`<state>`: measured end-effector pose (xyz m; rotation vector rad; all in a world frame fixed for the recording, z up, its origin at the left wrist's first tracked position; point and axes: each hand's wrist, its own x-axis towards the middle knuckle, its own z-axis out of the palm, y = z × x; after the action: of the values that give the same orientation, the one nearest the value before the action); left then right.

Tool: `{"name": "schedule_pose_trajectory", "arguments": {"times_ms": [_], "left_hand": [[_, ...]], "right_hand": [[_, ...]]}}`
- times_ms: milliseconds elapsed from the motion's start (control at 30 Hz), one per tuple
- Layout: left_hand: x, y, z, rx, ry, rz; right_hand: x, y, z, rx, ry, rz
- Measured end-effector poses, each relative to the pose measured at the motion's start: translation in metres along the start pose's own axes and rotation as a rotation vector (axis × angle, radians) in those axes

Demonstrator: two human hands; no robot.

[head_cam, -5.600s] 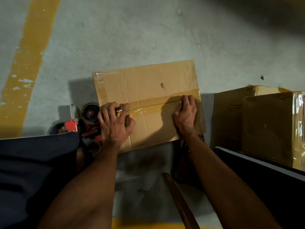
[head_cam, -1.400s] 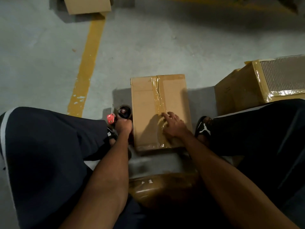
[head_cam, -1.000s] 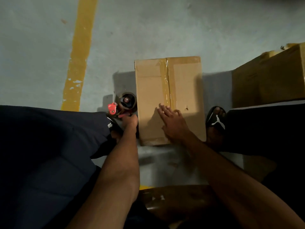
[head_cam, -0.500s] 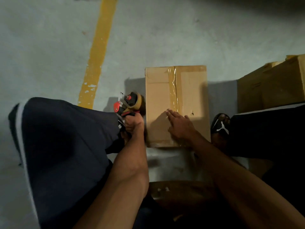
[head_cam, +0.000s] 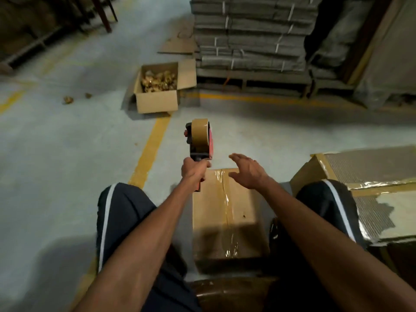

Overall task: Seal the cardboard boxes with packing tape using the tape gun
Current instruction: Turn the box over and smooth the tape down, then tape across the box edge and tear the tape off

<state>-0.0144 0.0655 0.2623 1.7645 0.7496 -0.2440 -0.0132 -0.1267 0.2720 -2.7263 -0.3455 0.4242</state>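
- The left hand [head_cam: 195, 168] has its fingers curled tight round the handle of the tape gun [head_cam: 199, 140], holding it up above the far left corner of the box [head_cam: 227, 219].
- The gun stands upright, its brown tape roll [head_cam: 199, 136] on top, edge toward the camera, red frame behind it.
- The right hand [head_cam: 247, 171] hovers over the far end of the box, fingers straight and slightly apart, holding nothing and not touching the cardboard.
- The box lies on the floor [head_cam: 56, 154] between the person's knees, flaps closed, a shiny strip of tape [head_cam: 226, 199] running lengthwise down its middle seam.
- A second box [head_cam: 369, 176] with tape along its edges stands just beside the right knee.
- Farther off, an open box [head_cam: 157, 91] of brownish pieces sits at the end of a yellow line [head_cam: 153, 147], near a pallet stack [head_cam: 249, 34] of bundled flat cardboard.
- Two loose scraps [head_cam: 76, 97] lie on the floor left of the open box.
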Motion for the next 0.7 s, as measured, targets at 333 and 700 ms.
{"name": "schedule_pose_trajectory", "arguments": {"times_ms": [333,700], "left_hand": [[-0.01,0.105,0.011,-0.494,-0.518,0.057],[0.035,0.102,0.019,-0.703,-0.701,-0.254]], "right_hand": [[0.032,0.023,-0.074,0.604,0.332,0.349],[0.078,-0.016,-0.059,0.978,0.376,0.213]]}}
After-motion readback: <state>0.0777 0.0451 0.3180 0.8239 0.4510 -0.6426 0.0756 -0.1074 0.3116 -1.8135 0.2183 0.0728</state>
